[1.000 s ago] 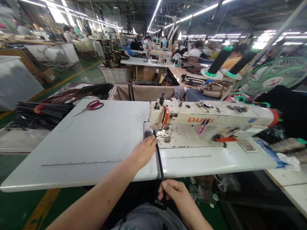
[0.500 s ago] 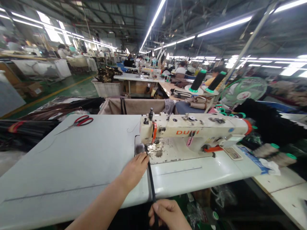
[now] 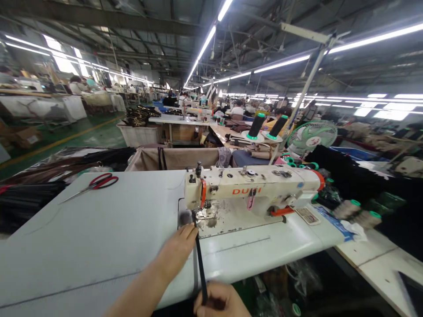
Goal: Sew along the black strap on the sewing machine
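Observation:
A narrow black strap [image 3: 200,263] runs from the needle area of a white sewing machine [image 3: 228,187] down over the table's front edge. Close in front of the presser foot, my left hand [image 3: 176,248] has its fingers together on the strap, pressing it to the bed. Below the edge, my right hand [image 3: 223,301] is closed around the strap's lower part, its fingers slightly blurred. Between the two hands the strap looks taut. What lies under my left fingertips is hidden.
Red-and-black-handled scissors [image 3: 99,181] lie on the white tabletop [image 3: 125,220] at left. Behind the machine stand a beige fabric bin [image 3: 185,157], black thread cones [image 3: 256,126] and a green fan [image 3: 312,137]. Dark bundled strips [image 3: 29,202] lie at far left.
The view has shifted, so the machine and table appear lower and further left. My right hand has turned, its fingers now curled over the strap. My left hand stays beside the presser foot.

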### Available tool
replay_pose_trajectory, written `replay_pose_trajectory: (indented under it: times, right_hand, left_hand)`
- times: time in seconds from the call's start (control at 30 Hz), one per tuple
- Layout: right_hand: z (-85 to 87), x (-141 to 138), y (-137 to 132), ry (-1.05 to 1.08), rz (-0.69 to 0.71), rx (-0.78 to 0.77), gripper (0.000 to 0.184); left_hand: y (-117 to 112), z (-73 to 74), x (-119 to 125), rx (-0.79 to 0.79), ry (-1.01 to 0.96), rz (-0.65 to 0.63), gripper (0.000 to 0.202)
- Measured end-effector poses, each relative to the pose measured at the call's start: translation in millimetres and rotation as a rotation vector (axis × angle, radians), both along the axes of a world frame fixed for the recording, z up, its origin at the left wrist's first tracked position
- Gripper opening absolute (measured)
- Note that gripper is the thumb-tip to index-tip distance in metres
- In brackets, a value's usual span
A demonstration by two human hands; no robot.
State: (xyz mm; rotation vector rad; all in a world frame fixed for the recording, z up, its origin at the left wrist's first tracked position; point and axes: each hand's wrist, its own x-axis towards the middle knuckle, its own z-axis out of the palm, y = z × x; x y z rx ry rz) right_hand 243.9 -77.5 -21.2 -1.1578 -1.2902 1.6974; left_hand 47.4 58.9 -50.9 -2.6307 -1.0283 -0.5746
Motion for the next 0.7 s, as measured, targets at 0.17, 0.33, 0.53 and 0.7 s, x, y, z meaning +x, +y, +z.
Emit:
replay_pose_trajectory:
  times: [0.17,0.33,0.53,0.7]
  right_hand:
    - [25.8,-14.6,-2.6,0.065,-0.168,-0.030,0.044]
    - [19.8,-11.4,-3.9,0.024,-0.167,-0.079,0.053]
    - [10.7,-7.6,-9.8,-0.024,-0.158,-0.114,0.053]
    - [4.8,-4.2,-10.4,-0.029,-0.140,-0.063,0.053]
  left_hand:
    - [-3.2,18.9,0.5,-0.044,-0.001,-0.007,0.029]
    - [-3.3,26.3,0.6,-0.044,-0.029,-0.008,0.021]
    - [-2.7,24.5,0.3,-0.080,0.006,-0.023,0.021]
    - [-3.8,25.4,0.1,-0.098,0.017,-0.004,0.021]
